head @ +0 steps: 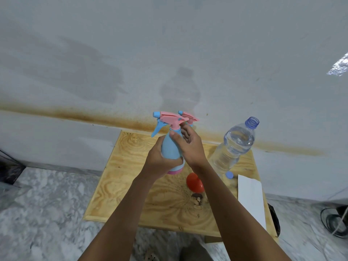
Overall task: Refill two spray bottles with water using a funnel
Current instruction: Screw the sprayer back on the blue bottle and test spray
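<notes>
Head view: the near spray bottle (170,147) is upright over the far part of the wooden table (116,185), nozzle pointing left. The left hand (160,161) is wrapped round its blue body, and the right hand (191,146) lays its thumb on the shoulder (whether its curved fingers pinch the collar cannot be told). The second spray bottle (189,117) shows only its pink head behind, and the right forearm hides part of the red funnel (194,182).

Two spray bottles (170,147) (188,116), one water bottle (233,146), one funnel (194,182), one cap (229,174)
</notes>
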{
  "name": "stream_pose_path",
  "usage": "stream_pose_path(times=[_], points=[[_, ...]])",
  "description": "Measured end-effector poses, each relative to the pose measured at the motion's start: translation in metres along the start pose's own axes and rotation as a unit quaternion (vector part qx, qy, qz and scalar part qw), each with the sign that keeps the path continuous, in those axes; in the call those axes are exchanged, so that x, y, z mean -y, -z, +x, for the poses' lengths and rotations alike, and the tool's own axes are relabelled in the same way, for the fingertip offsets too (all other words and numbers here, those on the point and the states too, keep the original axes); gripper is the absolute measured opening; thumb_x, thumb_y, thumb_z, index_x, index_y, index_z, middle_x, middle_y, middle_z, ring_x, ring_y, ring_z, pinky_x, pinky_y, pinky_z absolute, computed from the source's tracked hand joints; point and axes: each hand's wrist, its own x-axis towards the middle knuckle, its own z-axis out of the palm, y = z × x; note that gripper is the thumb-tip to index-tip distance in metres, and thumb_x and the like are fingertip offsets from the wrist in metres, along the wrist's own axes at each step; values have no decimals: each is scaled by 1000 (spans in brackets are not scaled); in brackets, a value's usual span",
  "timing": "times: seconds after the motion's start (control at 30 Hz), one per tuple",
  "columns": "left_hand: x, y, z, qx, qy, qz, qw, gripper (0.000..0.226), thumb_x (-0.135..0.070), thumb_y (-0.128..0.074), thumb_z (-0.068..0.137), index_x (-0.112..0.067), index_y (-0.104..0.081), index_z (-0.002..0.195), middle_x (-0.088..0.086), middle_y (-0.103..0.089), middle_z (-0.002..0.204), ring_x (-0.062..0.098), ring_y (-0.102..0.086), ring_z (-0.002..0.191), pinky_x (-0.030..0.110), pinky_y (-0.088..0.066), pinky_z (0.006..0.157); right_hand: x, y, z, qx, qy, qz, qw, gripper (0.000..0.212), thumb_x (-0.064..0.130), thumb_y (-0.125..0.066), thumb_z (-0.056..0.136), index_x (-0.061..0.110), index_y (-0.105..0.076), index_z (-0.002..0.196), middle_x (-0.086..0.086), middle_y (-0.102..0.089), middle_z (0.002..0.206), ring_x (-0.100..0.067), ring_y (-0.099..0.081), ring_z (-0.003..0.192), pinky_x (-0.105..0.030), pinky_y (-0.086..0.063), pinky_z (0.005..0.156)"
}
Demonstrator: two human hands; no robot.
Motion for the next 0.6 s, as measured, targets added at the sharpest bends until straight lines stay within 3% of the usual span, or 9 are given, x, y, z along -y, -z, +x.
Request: stream_pose_path(times=[0.1,0.27,0.37,0.47,0.6], points=[[-2,0,-1,0,-8,0,1000,76,-33,-87,60,-35,-52,127,-5,-64,113,18,-66,105,43,-62,80,0,2,-4,15,11,2,1000,20,28,-65,96,15,-68,111,-4,-72,102,-17,-68,95,-34,-57,81],[-3,0,0,-1,0,-5,1000,77,-31,-89,60,-36,-52,127,-7,-66,114,15,-67,106,45,-61,81,1,-8,-3,-65,-10,26,997,34,28,-82,81,19,-62,106,-1,-70,106,-15,-69,99,-34,-57,90],[-4,1,-2,-3,-1,-3,1000,81,-33,-89,59,-35,-50,130,-6,-64,116,17,-66,107,44,-62,80,3,-2,-4,-12,4,53,999,29,23,-73,91,20,-64,118,2,-70,114,-12,-67,107,-33,-55,95],[-5,0,-3,-2,-1,-7,1000,83,-37,-87,58,-33,-49,132,-4,-62,117,19,-64,108,43,-62,80,2,2,-5,1,14,44,999,20,21,-64,97,19,-68,117,2,-72,110,-10,-68,102,-29,-56,88],[-6,-2,-3,-9,0,-17,1000,83,-35,-90,57,-34,-50,130,-4,-64,116,18,-66,108,44,-62,81,-1,-3,-6,-49,13,44,998,27,24,-77,87,13,-68,110,-3,-73,108,-19,-69,102,-44,-56,94]])
